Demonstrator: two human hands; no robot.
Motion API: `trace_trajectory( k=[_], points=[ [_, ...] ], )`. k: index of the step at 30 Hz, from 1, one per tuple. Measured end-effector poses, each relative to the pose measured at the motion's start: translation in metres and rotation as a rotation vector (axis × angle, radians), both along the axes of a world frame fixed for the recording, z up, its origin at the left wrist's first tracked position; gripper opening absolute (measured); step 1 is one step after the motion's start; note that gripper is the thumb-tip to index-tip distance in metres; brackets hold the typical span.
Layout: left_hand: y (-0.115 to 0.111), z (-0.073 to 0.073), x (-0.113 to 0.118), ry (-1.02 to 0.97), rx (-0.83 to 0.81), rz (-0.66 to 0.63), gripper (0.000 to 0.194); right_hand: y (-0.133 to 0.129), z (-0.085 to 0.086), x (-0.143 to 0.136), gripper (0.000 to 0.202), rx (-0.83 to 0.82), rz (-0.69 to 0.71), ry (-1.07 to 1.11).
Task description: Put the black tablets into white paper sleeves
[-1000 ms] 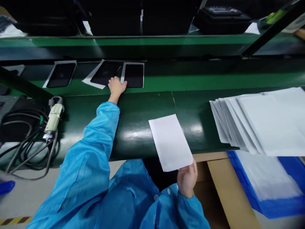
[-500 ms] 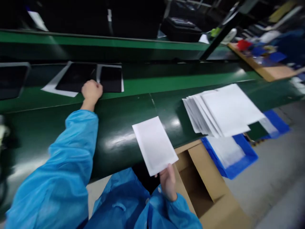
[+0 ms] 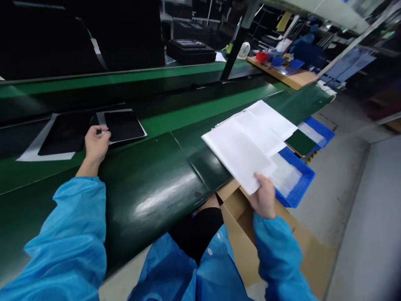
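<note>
My right hand (image 3: 265, 196) grips the near corner of a white rectangular sheet or envelope (image 3: 239, 154), which overlaps a stack of white ones (image 3: 272, 119) on the green work surface (image 3: 150, 175). Far to the left, my left hand (image 3: 96, 144) is closed, thumb and fingers together, at the edge of a smaller black panel (image 3: 123, 125) lying on white backing. Whatever is between those fingers is too small to tell. Beside that hand lies a larger black panel (image 3: 65, 133), also over a white sheet.
Blue trays (image 3: 297, 188) with whitish sheets sit beyond the front edge, beside an open cardboard box (image 3: 234, 234). A dark post (image 3: 234, 50) rises behind the surface. At the back right, a wooden board (image 3: 291, 79) bears red and blue items.
My right hand has carried the white sheet right, onto the stack. My left hand stays closed beside the smaller black panel. The whole view has shifted to the right.
</note>
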State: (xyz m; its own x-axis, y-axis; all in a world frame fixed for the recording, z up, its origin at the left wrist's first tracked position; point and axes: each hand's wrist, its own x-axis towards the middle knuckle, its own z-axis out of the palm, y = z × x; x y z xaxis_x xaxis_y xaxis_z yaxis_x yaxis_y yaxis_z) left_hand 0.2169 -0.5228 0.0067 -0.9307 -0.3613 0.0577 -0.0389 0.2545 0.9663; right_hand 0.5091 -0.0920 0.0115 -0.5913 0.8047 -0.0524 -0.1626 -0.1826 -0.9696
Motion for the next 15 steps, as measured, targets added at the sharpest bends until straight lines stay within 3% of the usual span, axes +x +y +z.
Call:
trace_trajectory(
  k=[5,7,10,15],
  points=[
    [0.034,-0.007,0.013,0.12,0.102,-0.031,0.014,0.123,0.058,-0.039,0.01,0.158,-0.128,0.069],
    [0.055,-0.013,0.022,0.137,0.12,-0.085,0.012,0.159,0.074,-0.058,0.021,0.202,-0.124,-0.013],
    [0.086,-0.023,0.041,0.137,0.147,-0.193,0.011,0.191,0.087,-0.087,0.026,0.19,-0.13,-0.085],
    [0.118,-0.032,0.075,0.09,0.164,-0.454,0.021,0.208,0.09,-0.115,0.034,0.149,-0.194,-0.22]
  ],
)
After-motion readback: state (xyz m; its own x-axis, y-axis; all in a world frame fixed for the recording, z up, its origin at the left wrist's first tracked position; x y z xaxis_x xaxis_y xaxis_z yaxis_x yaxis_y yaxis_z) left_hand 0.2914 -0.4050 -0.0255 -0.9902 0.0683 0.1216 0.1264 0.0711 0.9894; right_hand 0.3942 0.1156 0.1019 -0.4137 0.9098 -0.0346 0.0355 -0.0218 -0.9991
